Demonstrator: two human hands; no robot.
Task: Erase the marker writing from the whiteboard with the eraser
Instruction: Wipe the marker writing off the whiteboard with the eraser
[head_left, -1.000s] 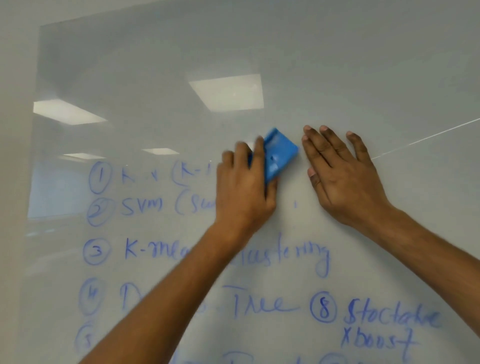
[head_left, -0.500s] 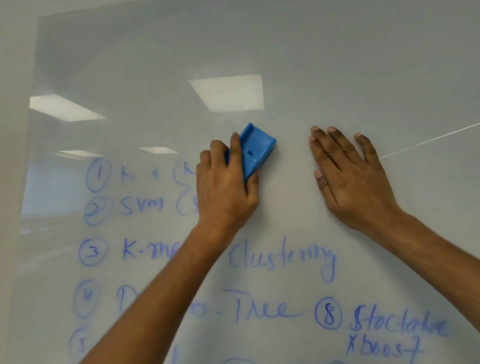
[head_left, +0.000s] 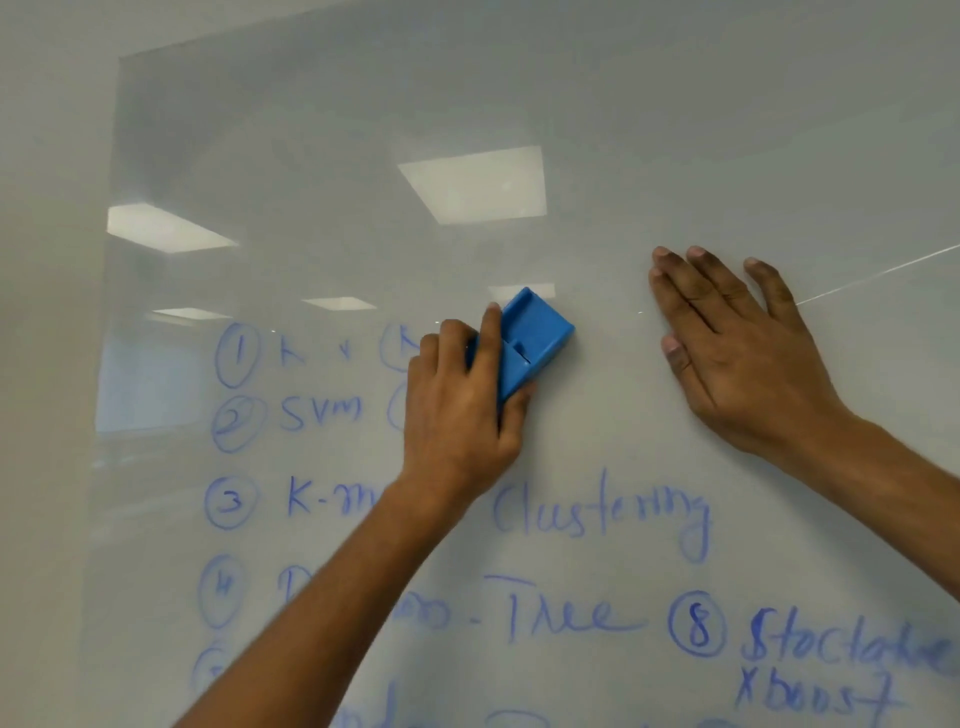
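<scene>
A glossy whiteboard (head_left: 675, 130) fills the view. My left hand (head_left: 462, 410) grips a blue plastic eraser (head_left: 535, 343) and presses it flat on the board, over the right part of the first two written lines. Blue marker writing (head_left: 597, 514) runs in numbered lines below and to the left: "SVM", "K-m... Clustering", "Tree", "8 Stoc... Xboost". My forearm hides parts of several words. My right hand (head_left: 737, 348) lies flat on the board to the right of the eraser, fingers spread, holding nothing.
The board's left edge (head_left: 111, 312) meets a plain wall. Ceiling lights (head_left: 478, 182) reflect in the upper board. A thin bright line (head_left: 878, 275) crosses the board at the right. The board above the hands bears no writing.
My left hand has slid the eraser leftward along the top lines, wiping away writing there. The view has shifted, and my right hand has stayed flat on the board.
</scene>
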